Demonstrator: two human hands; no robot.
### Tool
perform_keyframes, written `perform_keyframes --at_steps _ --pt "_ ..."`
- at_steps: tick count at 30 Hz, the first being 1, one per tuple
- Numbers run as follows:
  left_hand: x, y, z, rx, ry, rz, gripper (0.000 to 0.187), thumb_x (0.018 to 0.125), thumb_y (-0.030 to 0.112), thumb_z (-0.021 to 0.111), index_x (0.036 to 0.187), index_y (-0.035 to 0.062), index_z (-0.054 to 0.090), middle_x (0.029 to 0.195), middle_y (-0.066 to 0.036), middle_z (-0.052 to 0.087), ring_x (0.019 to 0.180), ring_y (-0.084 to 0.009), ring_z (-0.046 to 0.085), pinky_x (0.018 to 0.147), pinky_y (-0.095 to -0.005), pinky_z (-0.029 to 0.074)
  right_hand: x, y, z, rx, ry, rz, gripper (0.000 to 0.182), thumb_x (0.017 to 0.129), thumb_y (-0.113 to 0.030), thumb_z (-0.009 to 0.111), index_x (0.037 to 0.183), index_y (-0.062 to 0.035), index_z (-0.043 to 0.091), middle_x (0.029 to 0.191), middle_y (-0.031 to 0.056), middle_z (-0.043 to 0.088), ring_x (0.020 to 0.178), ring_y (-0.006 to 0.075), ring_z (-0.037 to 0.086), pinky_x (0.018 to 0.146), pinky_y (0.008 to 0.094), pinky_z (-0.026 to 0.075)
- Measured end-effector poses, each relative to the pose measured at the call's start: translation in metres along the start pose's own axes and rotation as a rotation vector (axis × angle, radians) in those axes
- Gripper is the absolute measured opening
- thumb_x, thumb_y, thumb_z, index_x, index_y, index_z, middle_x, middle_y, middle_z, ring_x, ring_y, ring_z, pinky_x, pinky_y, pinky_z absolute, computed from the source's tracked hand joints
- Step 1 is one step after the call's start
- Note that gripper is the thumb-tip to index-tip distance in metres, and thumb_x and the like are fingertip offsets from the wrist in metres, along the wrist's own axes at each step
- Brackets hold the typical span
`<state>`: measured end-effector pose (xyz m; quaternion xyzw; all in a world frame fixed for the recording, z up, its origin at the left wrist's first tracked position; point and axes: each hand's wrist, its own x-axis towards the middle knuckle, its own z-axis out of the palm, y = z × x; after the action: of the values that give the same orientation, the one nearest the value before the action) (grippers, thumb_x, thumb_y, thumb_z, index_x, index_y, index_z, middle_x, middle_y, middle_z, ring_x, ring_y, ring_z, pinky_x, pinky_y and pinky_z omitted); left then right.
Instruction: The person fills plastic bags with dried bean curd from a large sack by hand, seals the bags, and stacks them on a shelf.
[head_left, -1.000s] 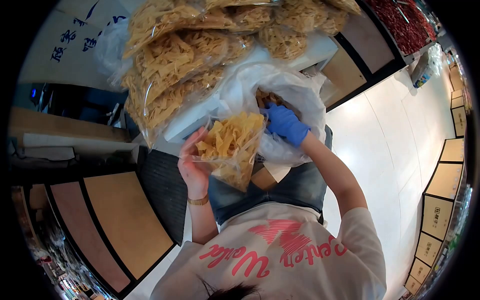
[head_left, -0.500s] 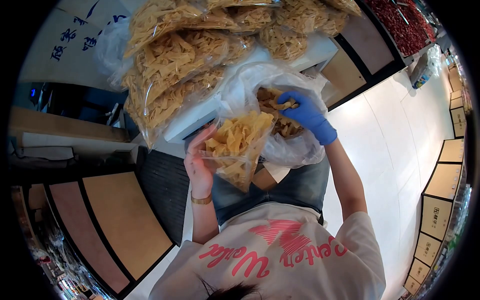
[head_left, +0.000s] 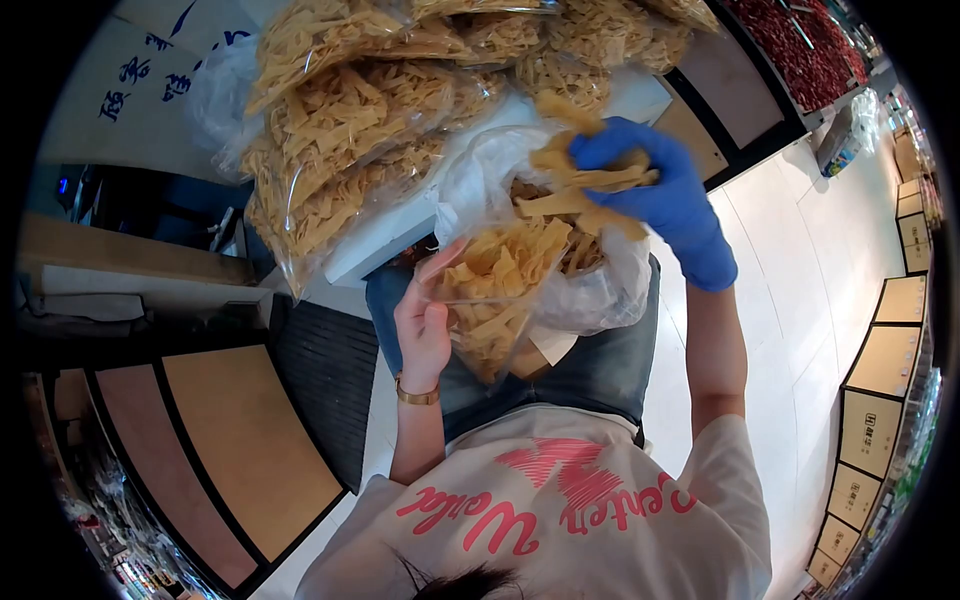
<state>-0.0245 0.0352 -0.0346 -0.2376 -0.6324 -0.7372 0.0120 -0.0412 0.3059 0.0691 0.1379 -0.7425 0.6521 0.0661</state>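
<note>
My left hand (head_left: 425, 325), bare with a gold watch at the wrist, holds a clear plastic bag (head_left: 490, 345) partly filled with pale yellow dried strips. In a blue glove, my right hand (head_left: 665, 195) grips a bunch of dried strips (head_left: 590, 175) above a large white plastic bag (head_left: 600, 300). More strips lie inside that white bag, which rests over my lap. The mouth of the clear bag faces the white bag, just left of it.
Filled bags of dried strips (head_left: 350, 120) are piled on a white surface (head_left: 385, 245) ahead. A bin of dark red goods (head_left: 805, 60) stands at the far right. Wooden cabinets (head_left: 250, 430) are at the left, boxes (head_left: 872, 430) at the right edge.
My right hand has lifted out of the white bag, up and to the right, with a bunch of strips. My left hand and the clear bag have shifted slightly right.
</note>
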Motion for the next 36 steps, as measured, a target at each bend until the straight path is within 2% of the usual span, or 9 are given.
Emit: perform_keyframes --at_steps 6,8,12,14,20,24,27,29,36 --pt "0.001 0.001 0.005 0.015 0.021 -0.005 0.06 0.091 0.043 0.05 0.125 -0.0068 0.048 0.128 -0.016 0.052 0.12 -0.0231 0.048 0.101 -0.0342 0.034 0.021 0.011 0.03 -0.2 -0.469 -0.215 0.024 0.071 -0.01 0.069 0.094 -0.0063 0.063 0.092 0.0052 0.059 0.088 0.0202 0.055 0.083 0.0311 0.043" --pt "-0.001 0.0 0.006 0.021 0.026 -0.005 0.057 0.091 0.039 0.051 0.125 -0.0068 0.048 0.128 -0.015 0.052 0.119 -0.023 0.048 0.101 -0.034 0.035 0.019 0.019 0.047 -0.223 -0.728 0.042 0.027 0.072 -0.014 0.067 0.099 -0.0072 0.063 0.09 0.0077 0.059 0.085 0.0249 0.055 0.079 0.0329 0.045" --pt "-0.017 -0.017 0.008 0.03 0.057 -0.085 0.049 0.09 0.027 0.054 0.126 -0.0062 0.047 0.126 -0.014 0.054 0.113 -0.0187 0.051 0.096 -0.0293 0.038 0.016 0.042 0.075 -0.4 -0.822 -0.066 0.028 0.07 -0.019 0.065 0.097 -0.0094 0.062 0.084 0.0117 0.062 0.076 0.027 0.059 0.07 0.0361 0.048" --pt "-0.007 -0.003 0.015 -0.006 0.029 -0.136 0.046 0.088 0.019 0.055 0.127 -0.0045 0.047 0.124 -0.011 0.056 0.106 -0.015 0.054 0.09 -0.0258 0.042 0.015 0.033 0.089 -0.546 -1.001 0.161 0.034 0.07 -0.019 0.064 0.103 -0.008 0.063 0.095 0.0135 0.061 0.083 0.0289 0.058 0.075 0.0355 0.047" --pt "-0.016 -0.012 0.011 0.142 -0.013 -0.042 0.031 0.089 0.012 0.053 0.115 -0.0032 0.057 0.115 -0.01 0.061 0.092 -0.0102 0.057 0.077 -0.022 0.046 -0.02 0.088 0.118 -0.397 -0.833 -0.056 0.036 0.07 -0.026 0.065 0.1 -0.0062 0.062 0.089 0.0119 0.064 0.079 0.0299 0.06 0.071 0.036 0.048" --pt "-0.023 -0.006 0.012 0.09 0.01 -0.12 0.031 0.093 0.02 0.053 0.109 -0.0053 0.059 0.108 -0.015 0.064 0.094 -0.0154 0.06 0.083 -0.0255 0.046 -0.026 0.104 0.116 -0.442 -0.95 -0.05 0.038 0.072 -0.03 0.066 0.1 -0.006 0.061 0.089 0.0117 0.064 0.079 0.0284 0.061 0.07 0.0364 0.048" --pt "-0.021 -0.004 0.008 0.047 0.086 -0.235 0.028 0.093 0.02 0.053 0.104 -0.0044 0.061 0.109 -0.015 0.063 0.095 -0.015 0.06 0.083 -0.0253 0.046 0.001 0.049 0.099 -0.587 -1.109 0.325 0.044 0.075 -0.035 0.066 0.108 -0.0079 0.06 0.093 0.0127 0.064 0.082 0.0273 0.061 0.074 0.0361 0.047" --pt "-0.017 -0.004 0.005 0.032 0.131 -0.095 0.022 0.09 0.01 0.054 0.106 -0.0024 0.062 0.103 -0.008 0.065 0.069 -0.0036 0.05 0.063 -0.0172 0.042 0.012 0.036 0.092 -0.534 -1.189 0.227 0.053 0.076 -0.041 0.066 0.118 -0.0109 0.057 0.097 0.013 0.063 0.089 0.0259 0.061 0.079 0.0353 0.047" --pt "-0.018 -0.008 -0.006 -0.031 0.141 -0.009 0.048 0.09 0.035 0.057 0.116 -0.0054 0.055 0.115 -0.019 0.06 0.1 -0.02 0.059 0.087 -0.0301 0.046 0.02 0.017 0.055 -0.237 -1.0 0.176 0.044 0.085 -0.029 0.062 0.125 -0.0132 0.054 0.109 0.0126 0.063 0.103 0.026 0.058 0.091 0.0345 0.043"
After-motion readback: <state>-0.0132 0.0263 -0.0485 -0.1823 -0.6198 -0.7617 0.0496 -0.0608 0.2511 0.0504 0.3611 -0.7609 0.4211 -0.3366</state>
